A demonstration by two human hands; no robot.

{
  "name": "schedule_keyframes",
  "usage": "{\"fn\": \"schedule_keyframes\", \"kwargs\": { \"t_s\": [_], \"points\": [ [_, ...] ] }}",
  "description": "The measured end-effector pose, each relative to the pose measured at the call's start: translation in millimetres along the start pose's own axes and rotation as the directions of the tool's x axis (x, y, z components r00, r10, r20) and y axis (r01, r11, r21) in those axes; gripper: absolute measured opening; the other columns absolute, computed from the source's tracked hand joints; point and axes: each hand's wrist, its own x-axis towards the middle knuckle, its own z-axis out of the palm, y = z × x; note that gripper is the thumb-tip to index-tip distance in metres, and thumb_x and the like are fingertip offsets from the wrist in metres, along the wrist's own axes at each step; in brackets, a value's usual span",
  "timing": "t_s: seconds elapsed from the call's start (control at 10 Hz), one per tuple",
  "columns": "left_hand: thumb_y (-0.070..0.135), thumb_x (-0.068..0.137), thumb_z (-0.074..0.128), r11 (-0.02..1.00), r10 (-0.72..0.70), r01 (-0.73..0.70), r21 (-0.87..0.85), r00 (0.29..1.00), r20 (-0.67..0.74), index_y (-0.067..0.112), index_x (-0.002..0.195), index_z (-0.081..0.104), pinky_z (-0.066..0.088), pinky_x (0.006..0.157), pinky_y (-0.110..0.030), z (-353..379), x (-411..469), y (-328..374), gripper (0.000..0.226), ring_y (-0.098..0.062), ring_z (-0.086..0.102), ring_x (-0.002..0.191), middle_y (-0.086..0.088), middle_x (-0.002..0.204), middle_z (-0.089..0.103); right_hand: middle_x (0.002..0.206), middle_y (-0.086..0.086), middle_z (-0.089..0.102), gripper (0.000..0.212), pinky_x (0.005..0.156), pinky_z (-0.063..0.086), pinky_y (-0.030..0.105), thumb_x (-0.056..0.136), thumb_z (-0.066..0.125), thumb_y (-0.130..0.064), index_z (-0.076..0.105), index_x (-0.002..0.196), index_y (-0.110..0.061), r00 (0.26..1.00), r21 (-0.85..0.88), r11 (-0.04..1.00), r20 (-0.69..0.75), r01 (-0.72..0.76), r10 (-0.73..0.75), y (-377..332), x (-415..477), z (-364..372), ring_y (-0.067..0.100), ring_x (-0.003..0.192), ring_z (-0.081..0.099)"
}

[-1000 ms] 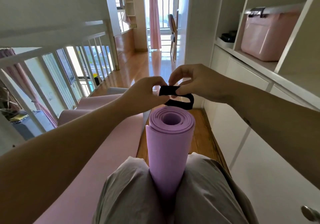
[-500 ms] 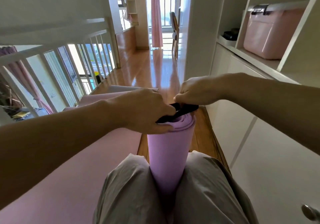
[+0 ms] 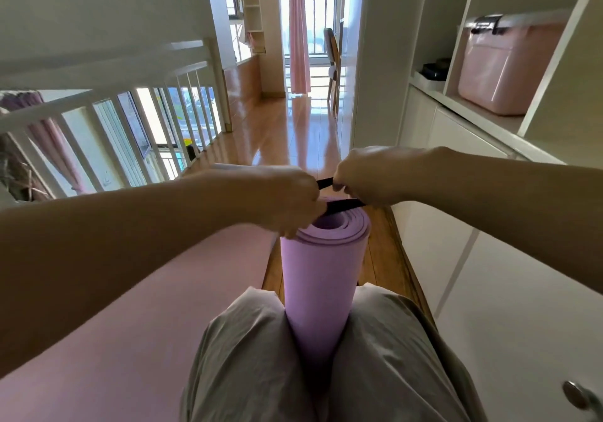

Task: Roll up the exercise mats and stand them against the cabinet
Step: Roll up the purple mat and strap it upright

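- The pink mat (image 3: 146, 307) is lying flat on the floor, below and to the left of the left hand (image 3: 287, 203), and is not yet rolled.
- Risk: the black strap (image 3: 342, 205) is being stretched as a loop between both hands, over the top end of the rolled purple mat (image 3: 321, 274). If either pinch is slackening, the strap is likely to snap back and the roll to loosen.
- Risk: the rolled purple mat is standing upright directly beneath the hands, clamped between the knees. An off-centre push could be tipping it towards the cabinet (image 3: 489, 291), right of the right hand (image 3: 368, 177).
- Left hand: the fingers are curling around the strap's left end and touching the roll's top rim.
- Right hand: the fingers are curling closed, pinching the strap's right end just above the rim. The forearm is reaching in level from the right.
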Motion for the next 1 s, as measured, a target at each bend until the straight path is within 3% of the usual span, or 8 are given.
{"fn": "schedule_keyframes", "kwargs": {
  "t_s": [0.1, 0.3, 0.4, 0.5, 0.7, 0.8, 0.9, 1.0],
  "points": [
    [0.025, 0.102, 0.036, 0.989, -0.121, 0.120, -0.082, 0.993, -0.010, 0.013, 0.076, 0.049, 0.040, 0.052, -0.021, -8, 13, -17, 0.032, -0.006, 0.043, 0.056, 0.004, 0.067, 0.046, 0.084, -0.005, 0.059, 0.037, 0.059, 0.049, 0.016, 0.093, 0.062, -0.010, 0.057, 0.129, -0.012, 0.999, 0.153, 0.988, -0.023, -0.035, 0.039, 5, 5, 2, 0.006, 0.062, 0.056],
    [0.016, 0.100, 0.044, 0.889, -0.452, 0.450, -0.077, 0.892, 0.002, 0.007, 0.085, 0.050, 0.025, 0.043, -0.020, -19, 13, -28, 0.019, -0.009, 0.033, 0.052, 0.000, 0.066, 0.036, 0.114, 0.005, 0.065, 0.035, 0.080, 0.054, 0.024, 0.092, 0.060, -0.004, 0.058, 0.127, -0.003, 0.990, 0.306, 0.944, -0.032, -0.121, 0.137, 10, 7, -10, 0.015, 0.088, 0.065],
    [0.011, 0.096, 0.051, 0.889, -0.445, 0.453, -0.063, 0.888, 0.116, 0.002, 0.096, 0.054, 0.028, 0.044, -0.020, -27, 15, -24, 0.009, -0.010, 0.037, 0.052, -0.002, 0.067, 0.043, 0.110, 0.008, 0.066, 0.032, 0.088, 0.054, 0.033, 0.088, 0.066, -0.007, 0.062, 0.119, -0.001, 0.970, 0.316, 0.918, 0.025, -0.238, 0.243, 22, 17, -6, 0.020, 0.094, 0.067],
    [0.020, 0.095, 0.056, 0.905, -0.394, 0.417, -0.079, 0.895, 0.208, 0.006, 0.120, 0.062, 0.034, 0.046, -0.017, -20, 16, -26, 0.029, -0.011, 0.051, 0.059, -0.001, 0.086, 0.067, 0.106, 0.008, 0.068, 0.025, 0.086, 0.056, 0.034, 0.088, 0.066, -0.014, 0.067, 0.111, -0.003, 0.959, 0.339, 0.897, 0.079, -0.284, 0.274, 33, 15, 2, 0.021, 0.095, 0.068],
    [0.054, 0.091, 0.052, 0.984, -0.173, 0.175, 0.030, 0.912, 0.371, 0.015, 0.109, 0.067, 0.036, 0.047, -0.016, -4, -1, -2, 0.046, -0.008, 0.052, 0.069, 0.009, 0.095, 0.069, 0.106, 0.001, 0.066, 0.040, 0.083, 0.055, 0.027, 0.080, 0.072, -0.011, 0.065, 0.120, -0.008, 0.957, 0.380, 0.881, 0.175, -0.283, 0.232, 31, -8, 17, 0.017, 0.094, 0.064],
    [0.054, 0.084, 0.062, 0.978, -0.123, 0.172, -0.116, 0.931, 0.343, 0.011, 0.105, 0.067, 0.037, 0.051, -0.015, 18, -18, -7, 0.048, -0.007, 0.051, 0.061, 0.008, 0.077, 0.065, 0.114, 0.000, 0.062, 0.063, 0.083, 0.053, 0.024, 0.084, 0.070, -0.011, 0.044, 0.141, -0.012, 0.954, 0.403, 0.879, 0.254, -0.254, 0.159, 30, -26, 26, 0.016, 0.100, 0.062],
    [0.049, 0.083, 0.066, 0.946, -0.121, 0.203, -0.254, 0.945, 0.304, 0.010, 0.113, 0.063, 0.041, 0.056, -0.010, 38, -25, -12, 0.049, -0.008, 0.057, 0.069, 0.002, 0.088, 0.070, 0.124, 0.004, 0.059, 0.070, 0.086, 0.054, 0.027, 0.082, 0.072, -0.015, 0.039, 0.144, -0.014, 0.952, 0.388, 0.889, 0.270, -0.244, 0.143, 24, -29, 45, 0.021, 0.109, 0.060],
    [0.042, 0.083, 0.069, 0.914, -0.151, 0.219, -0.342, 0.965, 0.214, 0.013, 0.126, 0.055, 0.053, 0.075, -0.022, 50, -18, -23, 0.053, -0.012, 0.065, 0.082, -0.001, 0.097, 0.070, 0.127, 0.001, 0.056, 0.075, 0.078, 0.050, 0.021, 0.081, 0.074, -0.013, 0.036, 0.145, -0.017, 0.966, 0.433, 0.870, 0.202, -0.236, 0.161, 22, -19, 59, 0.018, 0.111, 0.056]
  ]
}}
